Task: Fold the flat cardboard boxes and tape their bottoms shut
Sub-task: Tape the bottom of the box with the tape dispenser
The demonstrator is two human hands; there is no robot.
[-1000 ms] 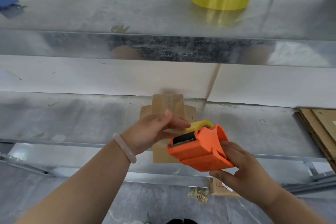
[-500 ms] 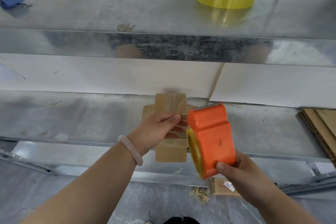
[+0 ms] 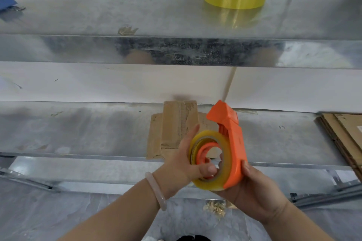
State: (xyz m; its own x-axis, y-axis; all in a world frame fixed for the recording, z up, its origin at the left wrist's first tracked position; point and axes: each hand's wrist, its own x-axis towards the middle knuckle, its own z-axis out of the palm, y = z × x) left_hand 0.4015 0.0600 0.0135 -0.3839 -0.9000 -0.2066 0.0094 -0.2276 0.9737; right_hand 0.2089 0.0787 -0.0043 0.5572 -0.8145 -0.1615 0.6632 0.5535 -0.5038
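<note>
Left hand (image 3: 182, 164) pinches the tape roll (image 3: 225, 152), thumb through its core, probably to free the tape's end; the right hand (image 3: 252, 188) grips the orange tape dispenser (image 3: 235, 139) by its back, steadying it. Behind them the flat cardboard box (image 3: 172, 127) lies at the front edge of the lower shelf (image 3: 78, 133).

Two bare forearms come in from the near edge. The left wrist wears one smooth, round bangle (image 3: 156, 190), pale pink and slightly translucent. The nails of the left hand (image 3: 182, 160) and right hand (image 3: 252, 186) look plain. Something black, unclear what, shows at the near edge.
</note>
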